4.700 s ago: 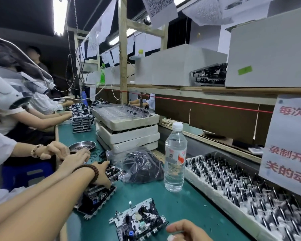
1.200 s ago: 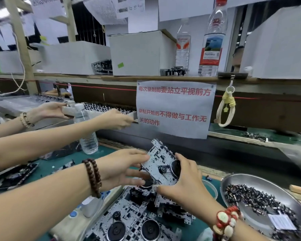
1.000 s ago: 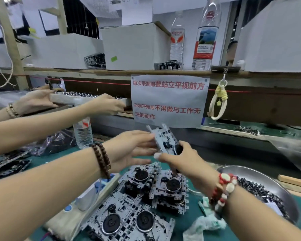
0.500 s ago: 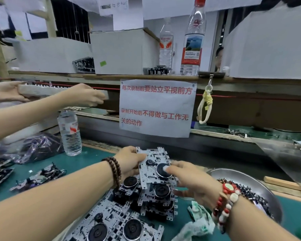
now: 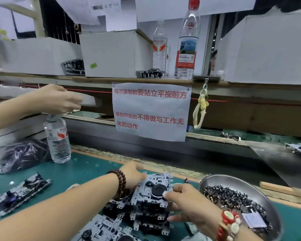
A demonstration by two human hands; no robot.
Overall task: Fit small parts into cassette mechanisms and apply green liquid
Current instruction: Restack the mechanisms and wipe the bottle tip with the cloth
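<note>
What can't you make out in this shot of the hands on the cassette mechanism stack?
Head view only:
- Left hand: fingertips hidden behind the top cassette mechanism, grip unclear.
- Lower mechanisms in the stack: covered by the top one and the right hand.
- Small parts in the metal bowl: too tiny to identify.
- Green liquid: not seen.

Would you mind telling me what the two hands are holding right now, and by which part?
Both hold the top cassette mechanism on the stack: the left hand at its left edge, the right hand at its right edge, thumb by the black wheel.
</note>
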